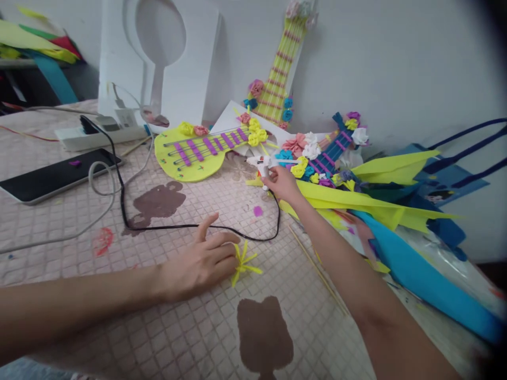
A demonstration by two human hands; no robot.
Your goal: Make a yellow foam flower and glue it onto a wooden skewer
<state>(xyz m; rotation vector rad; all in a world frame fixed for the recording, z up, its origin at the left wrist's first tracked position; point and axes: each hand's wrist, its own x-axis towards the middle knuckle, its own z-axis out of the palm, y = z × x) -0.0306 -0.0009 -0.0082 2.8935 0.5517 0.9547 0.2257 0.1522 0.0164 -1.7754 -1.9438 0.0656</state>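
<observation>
My left hand point(202, 261) rests on the checked tablecloth point(178, 338) and pinches a small yellow foam star shape point(243, 263) between its fingertips. My right hand point(282, 183) reaches forward and grips a white glue gun point(263, 162), whose black cord point(127, 211) loops across the cloth. The gun's nozzle points left, near a yellow foam guitar point(198, 150) with purple frets and paper flowers. A blue foam guitar point(330, 153) with flowers lies just right of that hand.
Another yellow guitar point(279, 68) leans on the wall beside a white foam board cutout point(158, 58). A power strip point(99, 134) and a dark tablet point(55, 177) lie at the left. Yellow and blue foam sheets point(396, 221) pile at the right. A thin stick point(317, 269) lies by my right forearm.
</observation>
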